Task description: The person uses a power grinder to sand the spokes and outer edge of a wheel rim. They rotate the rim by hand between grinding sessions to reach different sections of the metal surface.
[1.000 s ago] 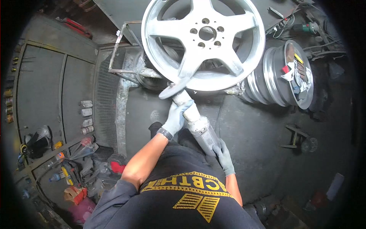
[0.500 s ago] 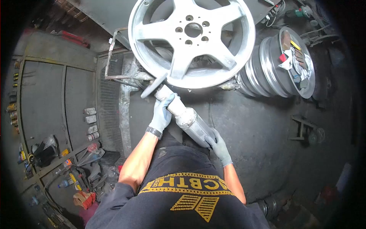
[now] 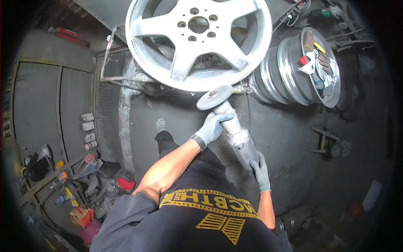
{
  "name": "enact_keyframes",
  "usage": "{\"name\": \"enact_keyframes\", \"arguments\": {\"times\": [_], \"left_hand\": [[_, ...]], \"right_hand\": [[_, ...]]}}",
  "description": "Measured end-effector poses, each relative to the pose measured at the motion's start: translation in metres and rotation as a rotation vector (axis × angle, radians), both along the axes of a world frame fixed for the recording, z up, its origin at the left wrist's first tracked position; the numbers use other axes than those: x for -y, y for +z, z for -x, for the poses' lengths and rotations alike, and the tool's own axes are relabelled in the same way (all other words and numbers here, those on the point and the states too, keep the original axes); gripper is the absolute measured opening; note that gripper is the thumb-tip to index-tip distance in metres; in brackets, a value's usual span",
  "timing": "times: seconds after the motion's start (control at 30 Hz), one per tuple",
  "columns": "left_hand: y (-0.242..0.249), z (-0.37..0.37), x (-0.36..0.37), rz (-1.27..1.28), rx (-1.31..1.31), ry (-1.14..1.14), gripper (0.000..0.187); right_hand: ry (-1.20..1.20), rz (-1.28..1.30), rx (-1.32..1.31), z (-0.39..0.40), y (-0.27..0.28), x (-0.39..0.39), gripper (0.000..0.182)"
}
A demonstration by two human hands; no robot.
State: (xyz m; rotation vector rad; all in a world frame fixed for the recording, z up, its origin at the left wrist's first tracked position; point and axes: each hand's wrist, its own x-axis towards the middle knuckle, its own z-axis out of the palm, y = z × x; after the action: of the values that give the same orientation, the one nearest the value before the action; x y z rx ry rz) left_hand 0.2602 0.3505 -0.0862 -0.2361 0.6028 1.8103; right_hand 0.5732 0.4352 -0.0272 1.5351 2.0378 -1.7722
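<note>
A dusty angle grinder [image 3: 242, 145] slants across in front of my body, its round disc [image 3: 214, 97] at the upper end. My left hand [image 3: 214, 128], in a grey glove, wraps around the neck just below the disc. Lower down, my gloved right hand [image 3: 261, 171] grips the rear of the grinder body. Above the disc stands a pale five-spoke car wheel rim [image 3: 181, 63], its surface whitish and sanded. The disc's upper edge is right at the lower edge of the rim in this view.
A metal frame [image 3: 110, 78] stands beside the rim. To the right, stacked rims [image 3: 289, 71] carry gloves, cloths and small tools on top. Cans [image 3: 88, 126] line the left wall, above a clutter of bags and bottles [image 3: 90, 189]. A small metal stand [image 3: 327, 140] is on the floor at right.
Both hands have carried the grinder to the right, and its disc has swung from the rim's lower left to its lower right. The view has shifted slightly.
</note>
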Motion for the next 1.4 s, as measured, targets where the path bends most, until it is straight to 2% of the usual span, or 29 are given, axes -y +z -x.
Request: {"name": "enact_keyframes", "arguments": {"times": [0.13,0.27,0.3,0.37,0.4,0.57,0.67,0.7,0.87,0.9,1.07,1.23,1.3,1.33,1.4], "left_hand": [[-0.004,-0.005,-0.012,0.001,0.001,-0.005,0.035],[-0.008,-0.005,0.007,0.042,-0.029,0.033,0.035],[-0.011,-0.003,0.018,0.05,-0.213,0.005,0.037],[-0.017,0.003,0.036,0.063,-0.137,0.051,0.037],[-0.019,0.008,0.045,0.069,-0.063,0.089,0.038],[-0.011,0.044,0.094,0.127,-0.087,0.173,0.048],[-0.01,0.072,0.123,0.1,-0.082,0.18,0.041],[-0.017,0.08,0.128,0.168,-0.188,0.223,0.037],[0.002,0.13,0.146,0.199,-0.192,0.289,0.038],[0.004,0.134,0.147,0.219,-0.27,0.281,0.035],[0.015,0.126,0.134,0.238,-0.242,0.309,0.032],[0.013,0.078,0.096,0.229,-0.218,0.249,0.031],[0.021,0.059,0.075,0.209,-0.211,0.233,0.032],[0.018,0.053,0.067,0.181,-0.223,0.173,0.062],[0.019,0.042,0.049,0.222,-0.232,0.123,0.062]], "right_hand": [[-0.033,-0.009,-0.015,0.001,0.007,-0.007,0.07],[-0.022,0.02,-0.024,-0.004,-0.016,-0.004,0.072],[0.004,0.023,-0.011,-0.003,-0.022,-0.001,0.073],[0.051,0.016,0.01,0.005,-0.027,0.008,0.075],[0.057,0.017,0.005,0.011,-0.03,0.014,0.075],[0.115,0.072,-0.045,0.058,-0.042,0.047,0.076],[0.13,0.072,-0.031,0.091,-0.039,0.07,0.074],[0.135,0.089,-0.039,0.104,-0.038,0.076,0.074],[0.189,0.074,-0.054,0.15,-0.045,0.092,0.076],[0.184,0.074,-0.057,0.152,-0.045,0.092,0.076],[0.157,0.083,-0.057,0.152,-0.013,0.087,0.073],[0.075,0.073,0.005,0.088,-0.004,0.08,0.071],[0.03,0.073,0.044,0.075,0.016,0.082,0.067],[0.027,0.066,0.053,0.068,0.022,0.086,0.067],[-0.168,0.174,-0.059,0.057,0.033,0.096,0.063]]}}
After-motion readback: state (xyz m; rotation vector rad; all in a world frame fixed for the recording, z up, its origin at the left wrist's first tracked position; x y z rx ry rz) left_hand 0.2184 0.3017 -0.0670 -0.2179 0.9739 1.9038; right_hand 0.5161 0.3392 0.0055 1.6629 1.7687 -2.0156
